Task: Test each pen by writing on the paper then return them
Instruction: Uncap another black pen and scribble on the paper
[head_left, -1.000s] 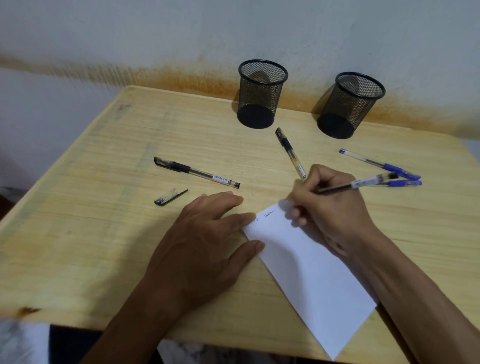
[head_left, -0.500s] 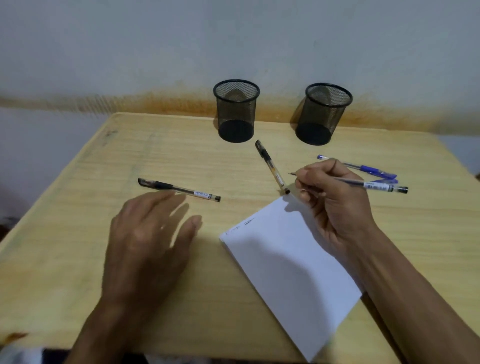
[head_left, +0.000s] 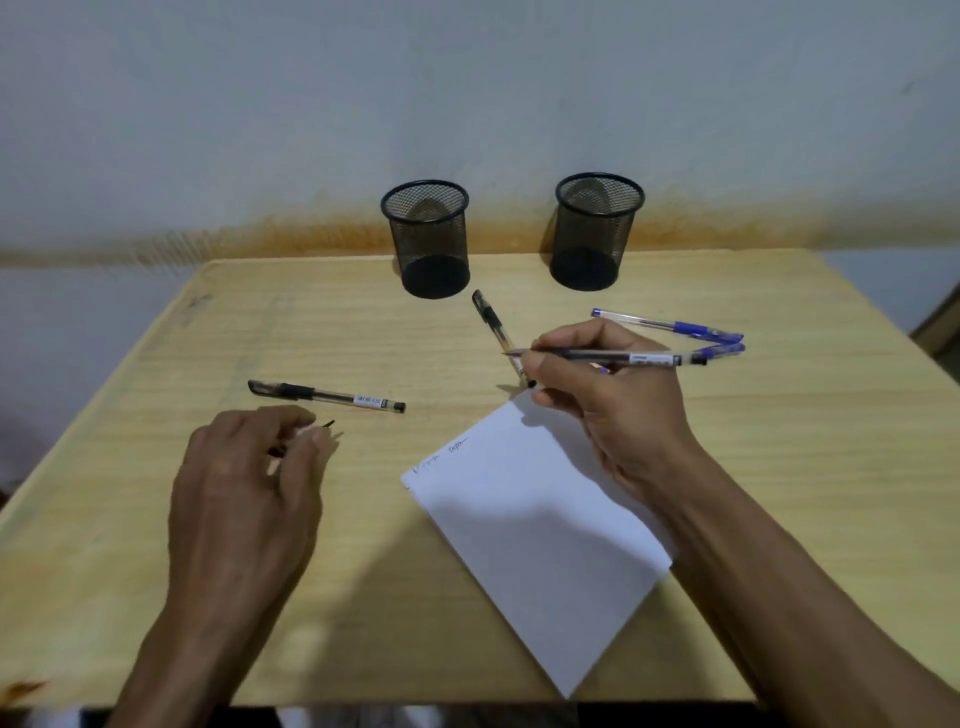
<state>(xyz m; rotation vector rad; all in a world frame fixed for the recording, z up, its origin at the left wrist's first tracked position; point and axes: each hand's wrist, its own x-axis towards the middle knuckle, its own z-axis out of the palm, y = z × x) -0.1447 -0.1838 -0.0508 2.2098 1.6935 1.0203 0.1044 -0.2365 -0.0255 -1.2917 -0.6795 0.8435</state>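
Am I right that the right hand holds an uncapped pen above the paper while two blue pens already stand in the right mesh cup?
Not quite. The head view shows the two blue pens lying on the table behind the right hand, not in the right mesh cup. The rest holds: that hand grips an uncapped pen above the paper.

1. Table — pale yellow wood with streaked grain.
2. Paper — white, with faint dark scribbles near its top corner.
3. Two mesh cups — black wire lattice.
4. Two pens — clear barrels, black caps and grips.
5. Two pens at the right — blue caps and grips.
6. Held pen — clear with a dark core and white label.
7. Wall — grey-white, with a rusty orange stain band along its base.
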